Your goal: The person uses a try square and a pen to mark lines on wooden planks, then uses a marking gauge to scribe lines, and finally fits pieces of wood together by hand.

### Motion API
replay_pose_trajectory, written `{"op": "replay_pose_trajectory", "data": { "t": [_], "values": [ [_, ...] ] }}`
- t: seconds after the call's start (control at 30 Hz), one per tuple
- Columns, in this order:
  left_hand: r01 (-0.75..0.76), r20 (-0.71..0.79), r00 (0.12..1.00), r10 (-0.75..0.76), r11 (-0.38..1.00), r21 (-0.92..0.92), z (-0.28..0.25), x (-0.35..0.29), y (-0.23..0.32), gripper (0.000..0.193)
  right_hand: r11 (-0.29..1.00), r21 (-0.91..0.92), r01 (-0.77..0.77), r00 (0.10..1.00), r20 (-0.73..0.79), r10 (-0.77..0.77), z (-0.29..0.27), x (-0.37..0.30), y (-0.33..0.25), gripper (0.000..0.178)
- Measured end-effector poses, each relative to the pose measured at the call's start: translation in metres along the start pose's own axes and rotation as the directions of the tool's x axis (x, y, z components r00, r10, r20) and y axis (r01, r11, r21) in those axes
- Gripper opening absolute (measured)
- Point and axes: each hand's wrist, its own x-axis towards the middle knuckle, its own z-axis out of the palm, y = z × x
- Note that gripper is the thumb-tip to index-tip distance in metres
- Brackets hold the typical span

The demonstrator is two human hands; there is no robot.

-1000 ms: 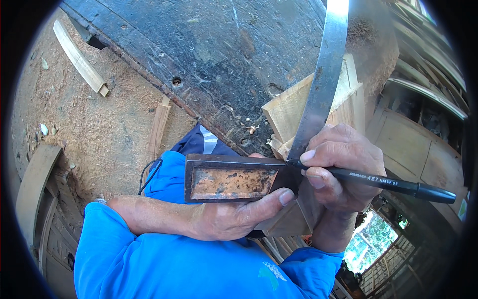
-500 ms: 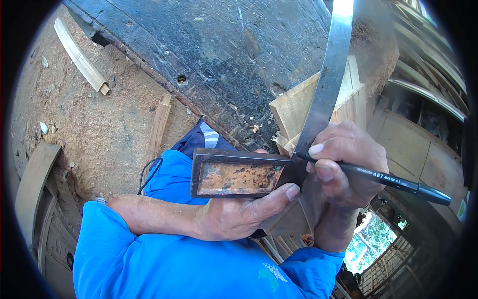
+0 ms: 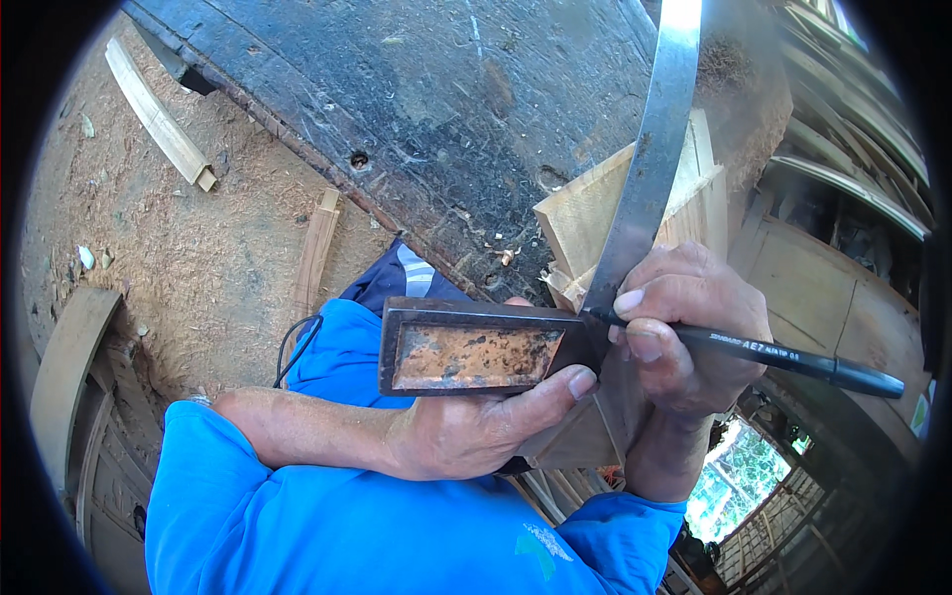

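Observation:
My left hand (image 3: 476, 426) is closed around the dark stock of a try square (image 3: 466, 357), its thumb along the lower edge and most fingers hidden beneath. The stock has a worn orange-brown inset. From its right end the steel blade (image 3: 650, 169) runs up and away, across a pale wooden piece (image 3: 592, 208) with cut, angled ends. My right hand (image 3: 699, 322) pinches a black pen (image 3: 783, 359). The pen's tip end meets the blade's edge close to the stock; the tip itself is too small to make out.
A dark, worn workbench (image 3: 426, 129) fills the far middle. Sawdust-covered ground (image 3: 218, 268) lies to the left, with a curved pale wood strip (image 3: 159, 114) and another strip (image 3: 315, 243). Curved boards (image 3: 74, 357) lean at far left; stacked wood (image 3: 863, 109) stands at far right.
The pen's back end has shifted slightly right and down. Both hands and the try square stay nearly where they were.

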Motion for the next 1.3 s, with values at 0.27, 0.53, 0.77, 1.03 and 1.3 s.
{"op": "replay_pose_trajectory", "data": {
  "t": [0.27, 0.53, 0.77, 1.03, 1.3],
  "values": [
    [-0.086, -0.029, 0.996, 0.086, 0.996, 0.008, 0.000, 0.000, -0.004, 0.036, 0.999, 0.004, 0.037, 0.999, 0.024, -0.037, 0.000, 0.001, 0.003, 0.015],
    [-0.049, -0.031, 0.998, 0.049, 0.999, 0.000, 0.000, 0.000, -0.003, 0.037, 0.998, -0.057, -0.037, 0.998, -0.062, 0.033, 0.003, -0.002, -0.002, 0.015],
    [-0.207, -0.064, 0.976, 0.208, 0.978, 0.026, 0.004, 0.000, -0.015, 0.031, 1.000, -0.011, 0.028, 1.000, 0.005, -0.028, 0.000, 0.001, 0.002, 0.015],
    [0.001, 0.127, 0.992, -0.005, 1.000, 0.027, -0.008, 0.009, 0.000, 0.020, 0.934, 0.326, -0.146, 0.937, -0.259, 0.237, 0.006, -0.013, -0.004, 0.019],
    [-0.347, -0.126, 0.926, 0.356, 0.934, 0.085, -0.091, 0.033, 0.063, 0.027, 0.987, -0.152, -0.060, 0.932, -0.361, 0.002, -0.036, -0.029, -0.030, 0.032]
  ]
}}
